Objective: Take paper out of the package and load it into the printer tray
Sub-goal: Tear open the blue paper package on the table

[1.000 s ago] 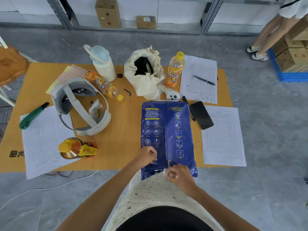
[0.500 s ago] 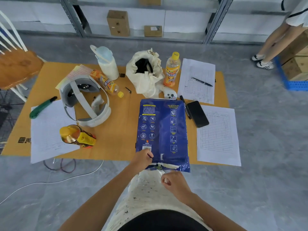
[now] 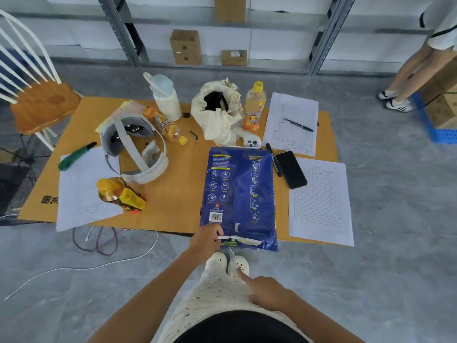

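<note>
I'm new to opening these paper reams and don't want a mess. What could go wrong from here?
1. The blue package overhangs the near edge of the cardboard sheet, and only the left hand grips its torn end; the right hand is off it. It might tip or slide off.
2. An orange bottle lies close by on a sheet of paper; a hard tug could knock it.
</note>
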The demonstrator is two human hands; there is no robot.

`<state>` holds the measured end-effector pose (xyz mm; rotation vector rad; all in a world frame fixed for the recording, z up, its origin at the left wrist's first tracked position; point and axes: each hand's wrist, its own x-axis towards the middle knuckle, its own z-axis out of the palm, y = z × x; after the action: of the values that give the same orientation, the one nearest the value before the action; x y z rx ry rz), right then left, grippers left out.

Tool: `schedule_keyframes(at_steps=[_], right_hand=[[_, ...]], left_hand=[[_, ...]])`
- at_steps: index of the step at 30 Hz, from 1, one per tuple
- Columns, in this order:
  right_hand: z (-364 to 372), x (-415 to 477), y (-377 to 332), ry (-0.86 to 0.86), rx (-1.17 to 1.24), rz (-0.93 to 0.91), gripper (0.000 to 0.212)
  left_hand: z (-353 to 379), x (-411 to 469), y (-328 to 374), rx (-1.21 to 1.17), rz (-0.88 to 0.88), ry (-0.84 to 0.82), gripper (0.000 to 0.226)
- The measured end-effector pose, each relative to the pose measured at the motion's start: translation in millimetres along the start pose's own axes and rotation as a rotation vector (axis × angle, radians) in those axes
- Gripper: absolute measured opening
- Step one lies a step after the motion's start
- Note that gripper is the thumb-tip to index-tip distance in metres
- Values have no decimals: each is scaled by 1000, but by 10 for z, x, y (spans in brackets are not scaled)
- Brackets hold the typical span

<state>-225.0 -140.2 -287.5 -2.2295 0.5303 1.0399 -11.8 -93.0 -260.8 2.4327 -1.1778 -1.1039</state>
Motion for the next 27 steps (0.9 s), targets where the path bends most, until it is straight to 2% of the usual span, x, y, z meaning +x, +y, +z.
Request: schedule_keyframes(at_steps=[4,7,8,9,12,16,19,22,27], right_hand=[[-153,20,-15,142,-274,-76,30],[-367,50,-34,467,-208,28,12],[-440,56,-6,587,-171,78,12],[-496,80,37,636,-111,125,17],[-602,172,151,621,2,222,30],[-718,342,147,568,-39,313,58],[-727,453,136,538,-105,364,70],[-737,527,171,531,-111,379,68],[-819,501,287,570,-70,292,46]], left_hand=[[-73,17,-92,63,38,46,22],[-82,53,-130,136,84,94,28],[-79,67,-127,163,91,104,30],[-75,84,-120,196,94,109,34],[-30,128,-102,307,109,77,47],[81,179,-118,403,114,63,70],[137,223,-153,445,107,97,76],[149,266,-199,448,117,119,73],[86,352,-276,368,168,144,52]])
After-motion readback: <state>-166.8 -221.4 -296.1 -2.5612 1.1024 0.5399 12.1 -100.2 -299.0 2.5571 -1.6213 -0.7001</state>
